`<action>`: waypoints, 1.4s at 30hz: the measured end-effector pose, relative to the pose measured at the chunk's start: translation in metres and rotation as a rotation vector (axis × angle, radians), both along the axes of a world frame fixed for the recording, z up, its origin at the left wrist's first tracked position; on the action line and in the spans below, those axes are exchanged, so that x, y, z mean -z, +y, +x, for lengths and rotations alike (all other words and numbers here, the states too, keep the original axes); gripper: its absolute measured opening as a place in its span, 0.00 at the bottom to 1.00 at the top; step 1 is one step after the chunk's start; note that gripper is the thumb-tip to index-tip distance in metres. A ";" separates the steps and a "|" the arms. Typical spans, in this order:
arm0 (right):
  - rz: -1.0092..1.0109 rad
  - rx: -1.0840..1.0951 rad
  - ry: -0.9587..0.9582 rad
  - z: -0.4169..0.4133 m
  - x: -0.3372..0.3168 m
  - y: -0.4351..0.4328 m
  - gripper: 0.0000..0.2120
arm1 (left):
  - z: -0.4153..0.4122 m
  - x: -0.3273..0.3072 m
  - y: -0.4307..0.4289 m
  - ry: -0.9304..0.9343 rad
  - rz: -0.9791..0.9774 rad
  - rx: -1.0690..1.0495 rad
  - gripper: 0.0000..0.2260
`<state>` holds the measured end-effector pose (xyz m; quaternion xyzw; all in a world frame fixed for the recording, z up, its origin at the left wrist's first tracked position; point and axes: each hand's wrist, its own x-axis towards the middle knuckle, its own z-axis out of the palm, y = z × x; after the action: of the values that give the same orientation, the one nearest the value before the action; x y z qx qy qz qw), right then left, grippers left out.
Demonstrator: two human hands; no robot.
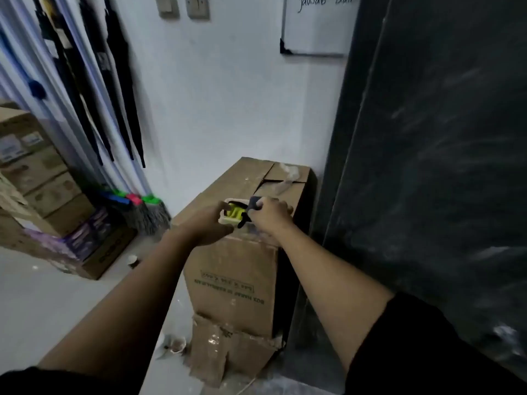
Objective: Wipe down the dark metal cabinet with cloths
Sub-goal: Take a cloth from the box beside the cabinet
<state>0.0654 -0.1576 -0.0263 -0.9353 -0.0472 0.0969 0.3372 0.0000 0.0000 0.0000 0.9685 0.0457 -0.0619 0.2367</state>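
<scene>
Our right hand [272, 216] curls round a dark cloth [253, 204]. Our left hand [209, 225] grips the white tub [225, 220] of yellow-green cloth [235, 213]. The 2 meet atop the cardboard box [236, 280], with the dark metal cabinet [442, 166] just right.

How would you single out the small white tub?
Left of the tall dark metal cabinet stands a brown cardboard box. On its top, near edge, sits the small white plastic tub. Only it holds yellow-green cloth, and the right hand grips a dark blue cloth at its rim.
</scene>
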 end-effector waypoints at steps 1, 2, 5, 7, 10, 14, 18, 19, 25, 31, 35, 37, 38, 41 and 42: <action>0.019 0.058 0.004 0.009 0.006 0.000 0.22 | 0.007 0.001 -0.002 0.013 0.030 0.008 0.25; 0.058 0.140 0.037 0.018 0.010 0.001 0.23 | 0.016 0.003 -0.003 0.021 0.058 0.012 0.25; 0.184 0.289 0.179 0.040 0.035 0.010 0.22 | 0.039 0.016 -0.003 0.087 0.084 0.012 0.26; 0.225 0.305 0.185 0.044 0.046 0.020 0.18 | 0.052 0.027 0.001 0.107 0.055 -0.036 0.25; 0.303 0.341 0.168 0.049 0.056 0.021 0.17 | 0.067 0.042 0.004 0.146 0.079 -0.099 0.21; 0.378 0.289 0.118 0.051 0.066 0.010 0.23 | 0.075 0.045 0.005 0.144 0.079 -0.086 0.16; 0.421 0.304 0.079 0.050 0.067 0.012 0.29 | 0.090 0.040 0.002 0.084 0.076 -0.090 0.13; 0.406 0.308 0.073 0.049 0.068 0.012 0.30 | 0.095 0.039 -0.001 0.068 0.085 -0.085 0.13; 0.247 0.292 0.081 0.046 0.064 0.009 0.33 | 0.131 0.043 -0.016 0.140 -0.124 -0.161 0.18; 0.200 0.314 0.034 0.054 0.068 0.008 0.29 | 0.155 0.061 -0.012 0.203 -0.073 -0.156 0.20; 0.188 0.367 0.008 0.055 0.071 0.007 0.19 | 0.164 0.070 -0.010 0.227 -0.108 -0.105 0.16; 0.202 0.375 0.014 0.054 0.071 0.007 0.17 | 0.164 0.073 -0.010 0.208 -0.083 -0.100 0.16; 0.210 0.375 0.017 0.054 0.071 0.007 0.17 | 0.165 0.075 -0.009 0.202 -0.089 -0.095 0.16; 0.248 0.388 0.020 0.056 0.072 0.006 0.18 | 0.166 0.072 -0.008 0.223 -0.114 -0.050 0.11; 0.260 0.397 0.020 0.057 0.072 0.006 0.18 | 0.166 0.071 -0.008 0.235 -0.128 -0.046 0.09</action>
<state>0.1227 -0.1518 -0.0984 -0.8739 0.1287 0.0311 0.4678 0.1661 -0.0076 -0.0707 0.9362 0.0912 -0.1723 0.2923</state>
